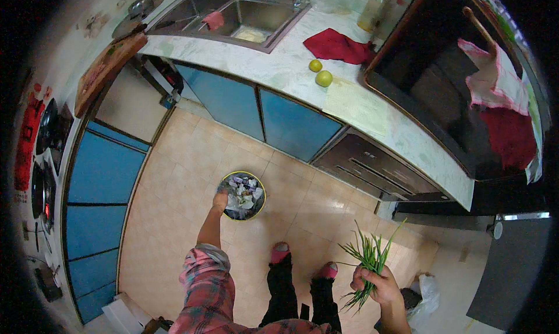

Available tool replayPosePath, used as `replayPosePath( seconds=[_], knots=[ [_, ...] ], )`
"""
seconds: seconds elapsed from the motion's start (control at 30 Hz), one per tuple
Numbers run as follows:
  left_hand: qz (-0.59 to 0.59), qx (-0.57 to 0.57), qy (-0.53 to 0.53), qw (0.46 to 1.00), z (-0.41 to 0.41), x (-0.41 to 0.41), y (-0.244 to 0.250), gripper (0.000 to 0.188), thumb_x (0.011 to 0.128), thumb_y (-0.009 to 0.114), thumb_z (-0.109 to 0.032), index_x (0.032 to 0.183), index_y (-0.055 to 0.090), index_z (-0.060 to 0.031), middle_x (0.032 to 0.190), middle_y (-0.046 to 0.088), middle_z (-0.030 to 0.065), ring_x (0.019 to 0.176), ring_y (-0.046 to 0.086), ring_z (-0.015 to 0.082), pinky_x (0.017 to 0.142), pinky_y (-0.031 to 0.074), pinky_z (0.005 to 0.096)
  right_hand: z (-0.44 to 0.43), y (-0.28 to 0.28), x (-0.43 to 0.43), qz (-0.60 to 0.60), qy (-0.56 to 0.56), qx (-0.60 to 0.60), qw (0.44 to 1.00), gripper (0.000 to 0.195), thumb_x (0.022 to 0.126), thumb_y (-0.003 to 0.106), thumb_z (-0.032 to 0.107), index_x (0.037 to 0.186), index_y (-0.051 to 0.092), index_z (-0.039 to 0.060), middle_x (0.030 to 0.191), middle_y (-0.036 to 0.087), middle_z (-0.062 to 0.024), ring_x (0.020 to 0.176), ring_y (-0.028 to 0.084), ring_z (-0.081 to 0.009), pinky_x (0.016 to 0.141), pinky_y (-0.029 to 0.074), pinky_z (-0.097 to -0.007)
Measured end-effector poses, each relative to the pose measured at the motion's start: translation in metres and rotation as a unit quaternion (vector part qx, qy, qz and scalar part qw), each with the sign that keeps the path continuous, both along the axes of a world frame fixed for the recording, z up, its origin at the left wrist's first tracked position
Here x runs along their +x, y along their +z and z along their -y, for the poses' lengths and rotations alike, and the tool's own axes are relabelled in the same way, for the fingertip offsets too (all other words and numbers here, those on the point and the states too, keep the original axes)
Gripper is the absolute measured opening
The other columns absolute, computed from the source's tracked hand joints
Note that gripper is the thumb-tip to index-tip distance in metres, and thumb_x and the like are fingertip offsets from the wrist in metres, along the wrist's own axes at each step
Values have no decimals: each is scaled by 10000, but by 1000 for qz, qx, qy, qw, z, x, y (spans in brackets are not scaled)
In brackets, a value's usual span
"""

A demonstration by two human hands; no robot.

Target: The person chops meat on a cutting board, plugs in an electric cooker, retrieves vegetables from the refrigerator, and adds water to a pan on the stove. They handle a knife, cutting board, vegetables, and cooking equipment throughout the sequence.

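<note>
My right hand (379,283) grips a bunch of thin green stalks, like chives or scallions (369,255). Their tips fan out above the fist and the other ends hang below it. At the end of my stretched-out arm, my left hand (221,200) grasps the left rim of a round trash bin (264,198) with a yellow edge. Crumpled plastic and paper waste (244,194) fills the bin; the fingers on its inner side are hard to make out.
A counter (288,67) with a double steel sink (266,13) runs across the far side, above blue cabinets (297,120). It carries two green-yellow fruits (324,78) and a red cloth (336,46). A cutting board (109,72) overhangs at left; a plastic bag (427,299) lies at right.
</note>
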State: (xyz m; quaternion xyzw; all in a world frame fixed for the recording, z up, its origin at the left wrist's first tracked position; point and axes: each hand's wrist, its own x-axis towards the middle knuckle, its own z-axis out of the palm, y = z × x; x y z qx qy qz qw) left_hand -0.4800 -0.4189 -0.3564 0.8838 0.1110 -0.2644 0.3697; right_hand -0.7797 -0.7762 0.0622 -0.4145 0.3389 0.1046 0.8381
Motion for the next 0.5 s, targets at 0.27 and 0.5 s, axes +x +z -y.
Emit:
replayPosePath(
  seconds=[0.27, 0.5],
  knots=[
    [77, -11, 63, 995, 64, -25, 102, 255, 690, 548, -258, 719, 599, -10, 603, 579, 106, 514, 539, 209, 508, 429, 336, 18, 22, -32, 60, -81, 65, 993, 158, 799, 501, 118, 811, 506, -39, 625, 471, -108, 561, 443, -198, 530, 346, -325],
    [-138, -341, 70, 927, 209, -157, 222, 231, 707, 640, -223, 576, 460, -161, 457, 371, -48, 367, 345, 60, 329, 248, 207, 52, 67, -125, 242, -164, 182, 939, 175, 829, 478, 202, 819, 484, 27, 572, 414, -34, 514, 384, -125, 529, 328, -283]
  ],
)
